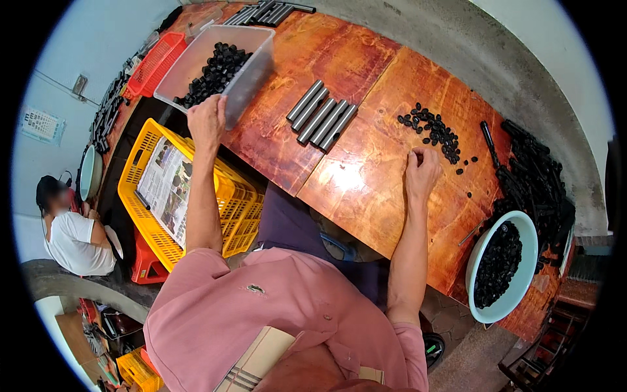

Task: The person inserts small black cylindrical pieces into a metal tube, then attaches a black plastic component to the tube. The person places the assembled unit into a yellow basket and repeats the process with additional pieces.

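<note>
My left hand (207, 121) is at the near edge of a clear plastic bin (256, 68), its fingers closed over the rim. Inside the bin lies a heap of short black cylindrical pieces (219, 72). On the wooden table my right hand (423, 171) rests with fingers curled and pinched together; whatever they hold is too small or hidden. Just beyond it, small black oval pieces (444, 138) are scattered. Between my hands, several silver metal tubes (320, 116) lie side by side, with dark notches visible on some.
At the right stand a pale blue basin (528, 268) of small black parts and a pile of long black parts (532, 173). A yellow crate (140, 186) with newspaper is at my left, near a red basket (157, 64). Another person (78, 238) sits far left.
</note>
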`<state>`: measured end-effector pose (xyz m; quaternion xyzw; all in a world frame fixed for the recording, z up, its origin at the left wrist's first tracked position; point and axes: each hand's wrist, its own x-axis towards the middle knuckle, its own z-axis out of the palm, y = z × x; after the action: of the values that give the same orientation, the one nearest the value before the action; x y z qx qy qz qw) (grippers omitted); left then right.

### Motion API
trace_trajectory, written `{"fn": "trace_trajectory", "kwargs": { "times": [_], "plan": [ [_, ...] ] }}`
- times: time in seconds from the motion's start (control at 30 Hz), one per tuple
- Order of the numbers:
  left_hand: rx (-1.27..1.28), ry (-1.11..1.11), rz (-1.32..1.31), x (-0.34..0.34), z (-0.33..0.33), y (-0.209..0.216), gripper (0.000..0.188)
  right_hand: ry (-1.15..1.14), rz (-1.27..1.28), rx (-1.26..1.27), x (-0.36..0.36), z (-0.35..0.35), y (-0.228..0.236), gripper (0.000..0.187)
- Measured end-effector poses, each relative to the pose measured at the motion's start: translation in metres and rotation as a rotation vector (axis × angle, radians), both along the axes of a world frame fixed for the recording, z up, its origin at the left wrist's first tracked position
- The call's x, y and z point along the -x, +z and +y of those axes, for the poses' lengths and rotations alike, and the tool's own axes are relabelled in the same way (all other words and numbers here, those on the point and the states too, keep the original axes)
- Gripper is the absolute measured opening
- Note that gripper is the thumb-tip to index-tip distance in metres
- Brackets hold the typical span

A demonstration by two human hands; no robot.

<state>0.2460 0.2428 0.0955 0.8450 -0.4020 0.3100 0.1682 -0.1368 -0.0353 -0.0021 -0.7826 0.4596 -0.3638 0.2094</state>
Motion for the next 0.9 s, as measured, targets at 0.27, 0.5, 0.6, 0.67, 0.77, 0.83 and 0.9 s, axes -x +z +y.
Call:
{"fn": "trace_trajectory", "kwargs": {
  "times": [0.27,0.5,0.6,0.67,0.77,0.83,0.9],
  "plan": [
    [0.002,-0.035,0.054,0.052,-0.056,0.004,0.021,0.007,-0.010,-0.021,0.002,0.000,0.003,0.009],
    [0.004,-0.109,0.034,0.084,-0.073,0.006,0.017,-0.008,-0.004,-0.026,0.003,-0.002,-0.003,0.010],
    [-0.027,-0.097,0.062,0.093,-0.074,0.006,0.017,0.008,-0.004,-0.012,0.003,-0.002,-0.001,0.011],
    [0.022,-0.136,0.056,0.099,-0.076,0.006,0.021,0.006,-0.013,-0.033,0.002,0.000,0.000,0.011],
    [0.134,-0.259,0.003,0.117,-0.082,0.009,0.032,-0.005,-0.012,-0.011,0.004,-0.002,-0.002,0.012],
    [0.073,-0.297,0.035,0.137,-0.082,0.012,0.036,-0.004,-0.016,-0.014,0.005,-0.002,-0.003,0.013],
    [0.166,-0.337,-0.014,0.143,-0.087,0.014,0.036,-0.009,-0.030,-0.038,0.004,-0.003,-0.002,0.013]
  ]
}}
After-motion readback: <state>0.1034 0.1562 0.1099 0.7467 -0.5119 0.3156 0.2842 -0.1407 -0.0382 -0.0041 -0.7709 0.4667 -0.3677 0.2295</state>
